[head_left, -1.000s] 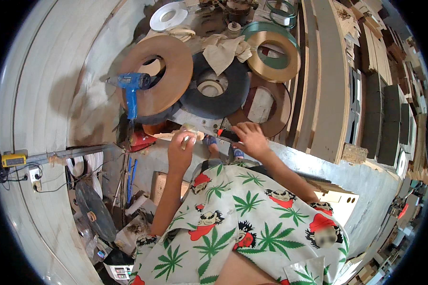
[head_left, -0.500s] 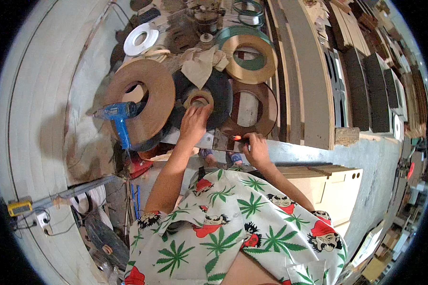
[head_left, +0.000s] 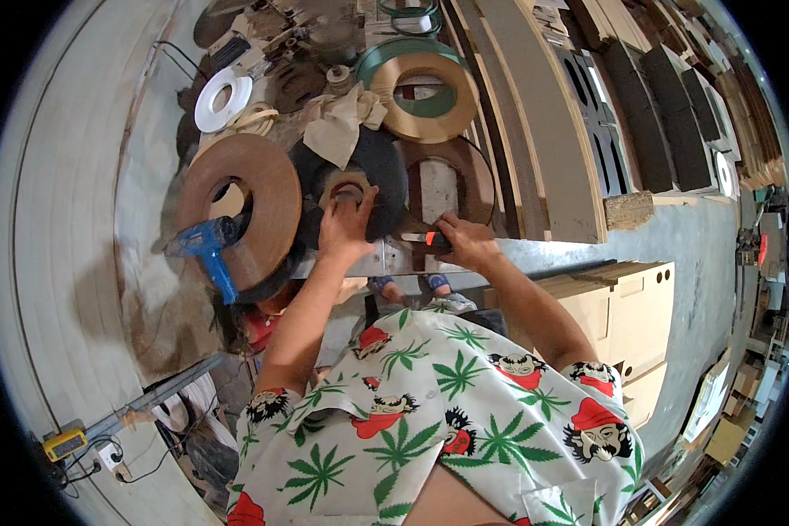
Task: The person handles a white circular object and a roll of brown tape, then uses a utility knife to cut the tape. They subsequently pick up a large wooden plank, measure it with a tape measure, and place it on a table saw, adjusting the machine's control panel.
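Note:
My left hand [head_left: 345, 232] lies over the near part of a black roll of edge banding [head_left: 386, 167]. Its fingers are spread, the tips at a small brownish ring [head_left: 349, 187] in the middle of that roll. Whether they grip the ring is unclear. My right hand [head_left: 469, 243] is closed around a knife-like tool with an orange part [head_left: 433, 238], its pale tip pointing left toward the black roll. Behind this hand lies a dark brown roll [head_left: 473, 175]. A beige cloth [head_left: 335, 136] is draped on the far side of the black roll.
On a large brown roll [head_left: 276, 188] at left rests a blue heat gun [head_left: 209, 250]. A tan roll [head_left: 460, 110], a green roll [head_left: 373, 61] and a white roll [head_left: 203, 110] lie farther back. Long boards [head_left: 543, 131] border the right side. Cream cabinet panels [head_left: 640, 307] stand at lower right.
My left hand has opened out, its fingers now spread at the ring. My right hand, still holding the tool, appears nearer the rolls. The whole view has shifted somewhat.

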The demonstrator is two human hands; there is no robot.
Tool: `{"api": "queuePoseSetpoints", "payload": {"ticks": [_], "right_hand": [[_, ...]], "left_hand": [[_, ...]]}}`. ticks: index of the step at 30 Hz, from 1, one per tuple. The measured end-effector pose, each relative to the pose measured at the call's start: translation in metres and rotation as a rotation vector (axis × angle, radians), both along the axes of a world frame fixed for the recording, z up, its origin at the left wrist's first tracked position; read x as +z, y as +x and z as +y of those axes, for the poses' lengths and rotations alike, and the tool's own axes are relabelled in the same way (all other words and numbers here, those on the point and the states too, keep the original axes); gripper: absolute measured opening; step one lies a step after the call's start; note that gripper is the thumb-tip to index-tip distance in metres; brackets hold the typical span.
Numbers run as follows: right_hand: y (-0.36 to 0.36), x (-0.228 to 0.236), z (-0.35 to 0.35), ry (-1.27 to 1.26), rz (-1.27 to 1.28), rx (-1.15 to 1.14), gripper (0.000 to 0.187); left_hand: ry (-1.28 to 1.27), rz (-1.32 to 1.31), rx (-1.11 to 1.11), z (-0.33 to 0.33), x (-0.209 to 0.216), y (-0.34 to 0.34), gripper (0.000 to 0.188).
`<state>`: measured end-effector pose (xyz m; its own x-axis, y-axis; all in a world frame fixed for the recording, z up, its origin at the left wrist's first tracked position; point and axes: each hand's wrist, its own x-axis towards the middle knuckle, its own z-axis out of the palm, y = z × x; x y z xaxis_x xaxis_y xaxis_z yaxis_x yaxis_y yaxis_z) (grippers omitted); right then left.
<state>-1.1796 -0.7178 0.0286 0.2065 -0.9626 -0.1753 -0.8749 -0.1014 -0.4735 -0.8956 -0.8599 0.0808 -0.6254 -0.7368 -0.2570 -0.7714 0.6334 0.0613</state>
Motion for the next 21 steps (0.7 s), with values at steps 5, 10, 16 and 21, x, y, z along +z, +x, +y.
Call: {"api": "queuePoseSetpoints", "payload": {"ticks": [5, 10, 16, 21], "right_hand": [[0.002, 0.026, 0.014, 0.049, 0.023, 0.002, 0.076], [0.005, 0.095, 0.025, 0.209, 0.073, 0.122, 0.07], [-0.014, 0.158, 0.034, 0.264, -0.1, 0.321, 0.075], [-0.011, 0.19, 0.027, 0.461, -0.584, 0.179, 0.064]], "left_hand": [[-0.059, 0.107, -0.051, -0.018, -0.005, 0.024, 0.135], [-0.041, 0.104, -0.061, -0.038, 0.006, 0.042, 0.126], [-0.133, -0.027, -0.035, -0.031, -0.008, 0.053, 0.12], [-0.568, 0.052, 0.06, 0.026, -0.017, 0.076, 0.098]]}}
